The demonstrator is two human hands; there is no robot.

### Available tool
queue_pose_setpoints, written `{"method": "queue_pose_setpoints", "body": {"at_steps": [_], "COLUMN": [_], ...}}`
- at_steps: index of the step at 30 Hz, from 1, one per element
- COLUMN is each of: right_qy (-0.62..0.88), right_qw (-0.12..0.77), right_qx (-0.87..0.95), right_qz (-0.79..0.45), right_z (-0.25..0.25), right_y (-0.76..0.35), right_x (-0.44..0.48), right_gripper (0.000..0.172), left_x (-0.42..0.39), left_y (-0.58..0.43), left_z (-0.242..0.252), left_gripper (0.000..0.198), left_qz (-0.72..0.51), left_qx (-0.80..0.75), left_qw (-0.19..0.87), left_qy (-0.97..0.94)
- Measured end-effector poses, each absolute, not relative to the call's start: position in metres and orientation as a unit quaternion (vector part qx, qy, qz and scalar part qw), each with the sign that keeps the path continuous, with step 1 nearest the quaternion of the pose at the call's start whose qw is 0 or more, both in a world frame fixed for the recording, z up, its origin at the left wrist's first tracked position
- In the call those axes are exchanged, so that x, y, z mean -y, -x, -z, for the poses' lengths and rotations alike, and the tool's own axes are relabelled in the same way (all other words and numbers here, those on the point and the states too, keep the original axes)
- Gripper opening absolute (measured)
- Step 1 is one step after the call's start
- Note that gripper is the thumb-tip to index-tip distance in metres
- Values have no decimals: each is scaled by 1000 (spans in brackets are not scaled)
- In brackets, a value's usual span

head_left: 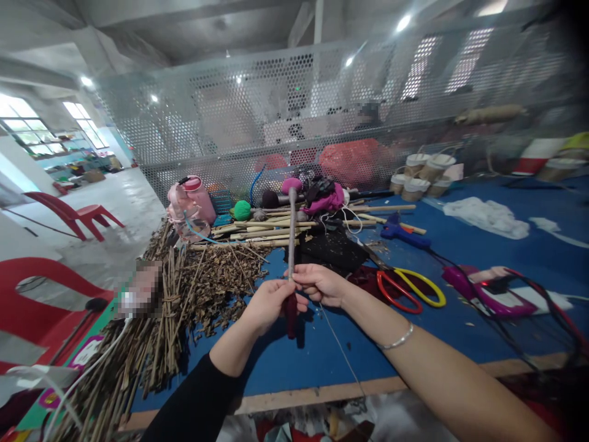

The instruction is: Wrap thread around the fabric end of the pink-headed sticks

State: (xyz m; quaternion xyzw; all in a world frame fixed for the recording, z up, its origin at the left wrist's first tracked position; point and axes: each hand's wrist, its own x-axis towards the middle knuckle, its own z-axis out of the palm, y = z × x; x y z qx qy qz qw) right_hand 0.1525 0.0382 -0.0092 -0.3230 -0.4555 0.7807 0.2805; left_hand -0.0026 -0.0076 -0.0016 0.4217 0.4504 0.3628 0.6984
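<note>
My left hand (pixel 271 302) is closed around a stick (pixel 292 236) wrapped in grey yarn. A dark red wrapped end (pixel 290 316) points toward me below my fingers. At the stick's far end is a magenta ball (pixel 291 185); whether it is fixed there or lies behind, I cannot tell. My right hand (pixel 322 283), with a silver bangle on its wrist, pinches at the stick just above the left fingers. From there a thin grey yarn (pixel 339 337) runs down past the table's front edge. The exact spot between the right fingertips is hidden.
Bundled dry twigs (pixel 170 313) and dried leaves (pixel 216 282) cover the left. Scissors (pixel 409 288) with red and yellow handles and a blue glue gun (pixel 405 233) lie right, near cables. Behind are wooden sticks (pixel 267 230), paper cups (pixel 418 175) and a perforated metal screen (pixel 257 104).
</note>
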Motion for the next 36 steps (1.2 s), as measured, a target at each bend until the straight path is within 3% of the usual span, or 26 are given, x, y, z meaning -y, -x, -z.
{"method": "queue_pose_setpoints", "body": {"at_steps": [4,11,22,30,36], "right_qy": [352,427,282,354,323], "right_qw": [331,381,331,346,309], "right_qx": [480,493,428,443,438], "right_qz": [-732,-656,-792,-748,-780], "right_z": [5,6,5,15,10], "right_y": [-148,-140,-153,-145,-151], "right_x": [-35,-26,-33,-34,-37], "right_gripper": [32,35,32,36,34], "left_x": [11,10,9,6,4], "left_y": [4,6,7,5,9], "left_z": [-4,-7,-10,0,-2], "left_gripper": [40,35,36,31,33], "left_qz": [-332,-353,-378,-390,-393], "left_qx": [-467,-553,-414,-502,-463], "left_qw": [686,524,725,583,668], "left_qy": [-449,-544,-399,-507,-431]}}
